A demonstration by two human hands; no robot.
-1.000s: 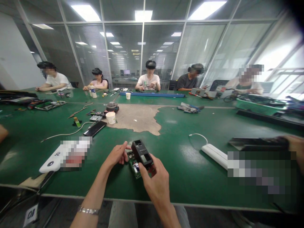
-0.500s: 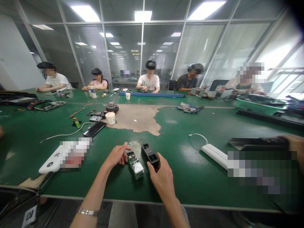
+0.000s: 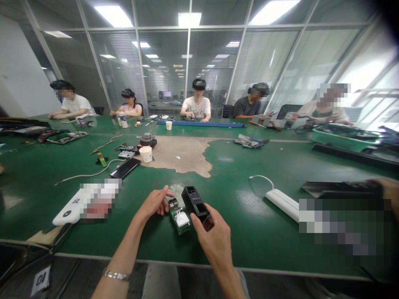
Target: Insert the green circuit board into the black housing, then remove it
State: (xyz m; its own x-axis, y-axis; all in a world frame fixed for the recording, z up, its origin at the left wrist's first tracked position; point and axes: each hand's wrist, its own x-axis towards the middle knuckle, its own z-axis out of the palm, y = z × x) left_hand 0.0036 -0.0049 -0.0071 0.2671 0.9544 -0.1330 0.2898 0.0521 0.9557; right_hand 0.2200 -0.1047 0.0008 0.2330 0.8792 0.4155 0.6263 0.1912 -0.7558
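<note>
My right hand [image 3: 215,232] grips a black plastic housing [image 3: 195,202] by its near end, thumb on one side and fingers on the other. The housing has rectangular cut-outs on top and is tilted. Just left of it, a green circuit board assembly [image 3: 178,218] with a white block on top lies on the table. My left hand [image 3: 155,202] rests beside the board's far end, index finger stretched towards it and the other fingers loosely bent. Nothing shows in its grasp; whether a fingertip touches the board is hard to tell.
A white power strip [image 3: 282,204] lies to the right, near another person's hand [image 3: 391,189]. To the left are a white device [image 3: 70,207], a black phone [image 3: 126,168] and a paper cup [image 3: 146,154]. Gloves [image 3: 249,141] lie farther back. Several people sit across the green table [image 3: 264,245].
My right hand has raised and tipped the black housing slightly, its far end shifting left above the circuit board assembly. My left hand has hardly moved.
</note>
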